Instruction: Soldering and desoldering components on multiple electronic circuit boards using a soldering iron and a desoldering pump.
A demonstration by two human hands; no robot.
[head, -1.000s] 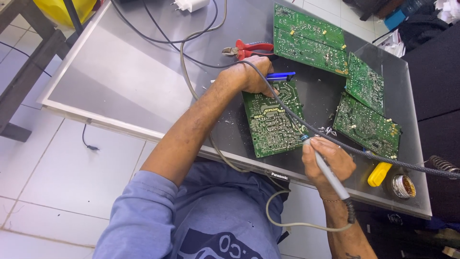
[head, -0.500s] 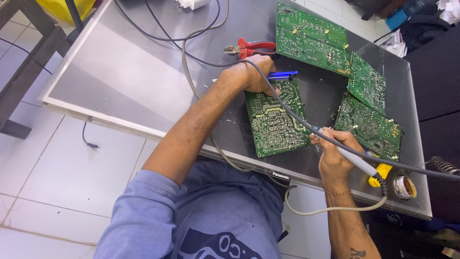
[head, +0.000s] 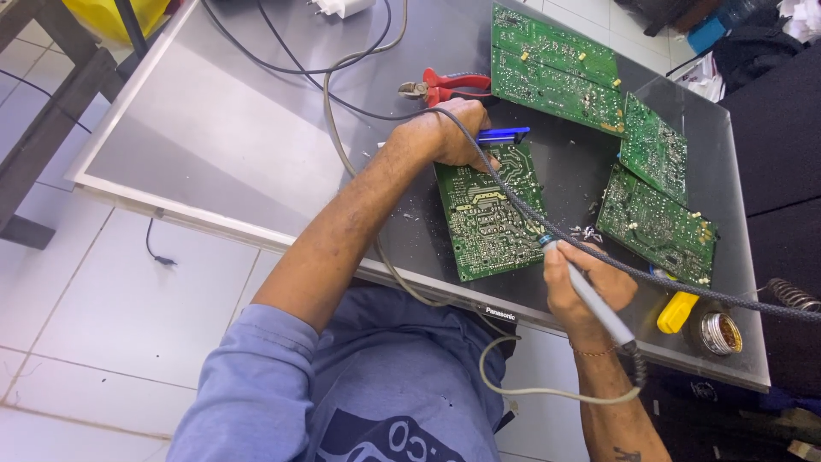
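Green circuit board (head: pixel 486 214) lay solder side up on the grey flat panel (head: pixel 214 128) used as a worktop, near its front edge. Left hand (head: pixel 449 133) rested on the board's top-left corner, fingers curled down on it, pinning it flat; a blue pen-like tool (head: pixel 505 134) sat just under/beside those fingers, can't tell if it was actually gripped. Right hand (head: pixel 586 287) was closed around a grey soldering iron (head: pixel 590 299), held pencil-style, tip at the board's lower-right edge. Iron's pale cord (head: pixel 547 389) looped off the front of the panel below the wrist. A black braided cable (head: pixel 513 201) ran diagonally across the board from the left hand toward the right, passing over the right hand.

Around it: red-handled cutters (head: pixel 445 85) just behind the left hand; three more green boards (head: pixel 556 64) (head: pixel 654 145) (head: pixel 657 224) to the right and rear. Yellow-handled tool (head: pixel 677 312) and a round tin (head: pixel 720 332) sat at the panel's right front corner, close to the right hand.
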